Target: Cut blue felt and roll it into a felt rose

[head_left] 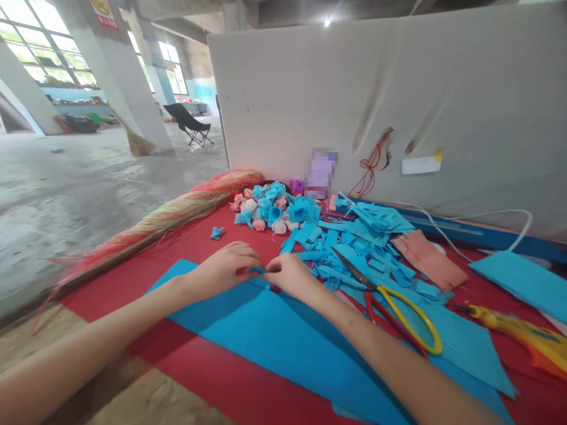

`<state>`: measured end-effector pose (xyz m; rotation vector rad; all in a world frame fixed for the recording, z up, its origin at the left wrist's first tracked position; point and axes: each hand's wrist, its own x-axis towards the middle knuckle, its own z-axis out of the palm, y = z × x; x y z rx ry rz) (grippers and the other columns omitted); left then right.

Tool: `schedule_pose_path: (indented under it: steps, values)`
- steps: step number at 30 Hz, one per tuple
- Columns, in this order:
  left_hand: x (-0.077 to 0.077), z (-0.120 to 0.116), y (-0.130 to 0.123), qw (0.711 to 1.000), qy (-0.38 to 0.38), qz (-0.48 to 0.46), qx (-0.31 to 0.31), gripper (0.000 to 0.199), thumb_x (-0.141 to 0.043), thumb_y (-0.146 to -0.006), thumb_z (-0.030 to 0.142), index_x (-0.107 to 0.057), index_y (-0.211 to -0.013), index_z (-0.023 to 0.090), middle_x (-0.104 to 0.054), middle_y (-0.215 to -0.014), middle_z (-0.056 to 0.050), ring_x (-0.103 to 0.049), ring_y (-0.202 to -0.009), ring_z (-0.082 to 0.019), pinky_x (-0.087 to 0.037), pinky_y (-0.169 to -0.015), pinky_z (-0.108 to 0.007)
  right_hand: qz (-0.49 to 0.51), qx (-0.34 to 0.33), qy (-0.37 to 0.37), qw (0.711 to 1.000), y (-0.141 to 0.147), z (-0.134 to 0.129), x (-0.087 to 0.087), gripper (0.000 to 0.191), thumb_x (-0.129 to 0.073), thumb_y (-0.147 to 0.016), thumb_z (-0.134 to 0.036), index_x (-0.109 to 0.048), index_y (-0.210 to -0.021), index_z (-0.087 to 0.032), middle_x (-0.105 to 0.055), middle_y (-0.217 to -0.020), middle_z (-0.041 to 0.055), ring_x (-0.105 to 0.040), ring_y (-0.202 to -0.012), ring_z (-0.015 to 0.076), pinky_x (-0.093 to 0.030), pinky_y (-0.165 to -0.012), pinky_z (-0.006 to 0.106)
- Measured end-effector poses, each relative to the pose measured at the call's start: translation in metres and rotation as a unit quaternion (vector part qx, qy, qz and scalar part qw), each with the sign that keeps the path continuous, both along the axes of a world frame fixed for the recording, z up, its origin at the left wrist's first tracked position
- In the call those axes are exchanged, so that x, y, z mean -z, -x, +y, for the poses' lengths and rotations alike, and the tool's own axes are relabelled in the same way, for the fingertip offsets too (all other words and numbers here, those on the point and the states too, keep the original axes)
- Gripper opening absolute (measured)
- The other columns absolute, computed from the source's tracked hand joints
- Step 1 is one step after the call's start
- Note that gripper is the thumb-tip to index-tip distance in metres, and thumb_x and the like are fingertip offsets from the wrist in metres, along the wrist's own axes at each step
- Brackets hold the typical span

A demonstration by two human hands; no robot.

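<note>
**Rolling a blue strip, with a heap of flowers already made**

We are pinching a small blue paper strip [258,270] between our two hands, just above the near end of a large blue sheet [283,333] that is lying on the red worktop [212,366]. Our left hand [224,268] is closing its grip on one end of the strip, thumb against fingertips, and our right hand [290,274] is closing on the other end, so both hands are grasping the same piece where they meet.

Judging from how things are lying, we are partway through. A heap of finished paper flowers [272,206], blue, pink and white, is sitting farther back near the white board [398,94]. A single small blue flower [217,232] is lying apart on the red cloth. Plenty seems left: a loose pile of cut blue strips [349,248] is waiting just beyond our right hand, with pink sheets [427,260] beside it and another blue sheet [522,280] at the far right.

Yellow-handled scissors [394,307] are lying on the strips beside our right forearm, and a yellow tool [514,330], blurred, is lying farther right.

As for writing, we are finding almost nothing readable: a red sign [104,13] on the pillar is too small to read, and the item propped against the board is blurred out.
</note>
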<state>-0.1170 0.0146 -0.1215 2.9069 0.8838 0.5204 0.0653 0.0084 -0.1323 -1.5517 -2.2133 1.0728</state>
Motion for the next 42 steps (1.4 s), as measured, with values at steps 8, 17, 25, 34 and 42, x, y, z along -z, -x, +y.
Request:
schedule_pose_path:
  steps: [8,17,25,34,42]
  values:
    - [0.004,-0.001,0.0,0.999,-0.007,-0.047,-0.003,0.014,-0.051,-0.085,0.025,-0.063,-0.087,0.016,-0.067,-0.078,-0.003,-0.061,-0.074,-0.015,-0.039,-0.094,-0.036,0.012,-0.097,0.059,0.993,-0.012,0.003,-0.021,0.022,-0.054,-0.086,-0.03,-0.059,-0.095,-0.011,-0.061,-0.094,0.0035,-0.059,-0.081,0.0151,-0.051,-0.07,0.031]
    - [0.0,-0.002,0.0,0.998,-0.02,-0.06,0.004,0.016,-0.05,-0.086,0.023,-0.066,-0.085,0.019,-0.071,-0.079,-0.003,-0.063,-0.073,-0.014,-0.034,-0.1,-0.04,0.039,-0.057,-0.027,0.997,-0.026,-0.004,-0.027,0.019,-0.052,-0.088,-0.029,-0.06,-0.093,-0.013,-0.062,-0.095,0.0041,-0.059,-0.084,0.0145,-0.05,-0.076,0.034]
    - [-0.005,-0.003,-0.001,0.995,0.007,-0.095,0.011,0.022,-0.052,-0.085,0.029,-0.067,-0.073,0.018,-0.071,-0.084,-0.006,-0.064,-0.08,-0.016,-0.04,-0.095,-0.038,0.047,-0.021,-0.115,0.992,-0.027,-0.019,-0.004,0.02,-0.052,-0.088,-0.03,-0.059,-0.093,-0.013,-0.062,-0.091,0.0037,-0.059,-0.082,0.0141,-0.049,-0.076,0.034]
    - [-0.004,-0.005,-0.001,0.994,0.048,-0.098,0.001,0.011,-0.057,-0.081,0.026,-0.065,-0.076,0.02,-0.071,-0.074,0.001,-0.063,-0.066,-0.012,-0.031,-0.104,-0.043,0.077,0.007,-0.196,0.978,-0.014,-0.028,0.004,0.02,-0.052,-0.087,-0.03,-0.058,-0.098,-0.014,-0.06,-0.095,0.0044,-0.059,-0.084,0.0148,-0.049,-0.076,0.035]
    - [-0.004,-0.006,0.002,0.991,0.073,-0.116,0.002,0.017,-0.056,-0.081,0.026,-0.068,-0.072,0.018,-0.068,-0.1,-0.009,-0.062,-0.094,-0.02,-0.038,-0.098,-0.041,0.117,0.028,-0.27,0.955,-0.013,-0.039,0.016,0.016,-0.05,-0.089,-0.024,-0.057,-0.098,-0.014,-0.059,-0.099,0.0047,-0.058,-0.089,0.0155,-0.049,-0.078,0.036]
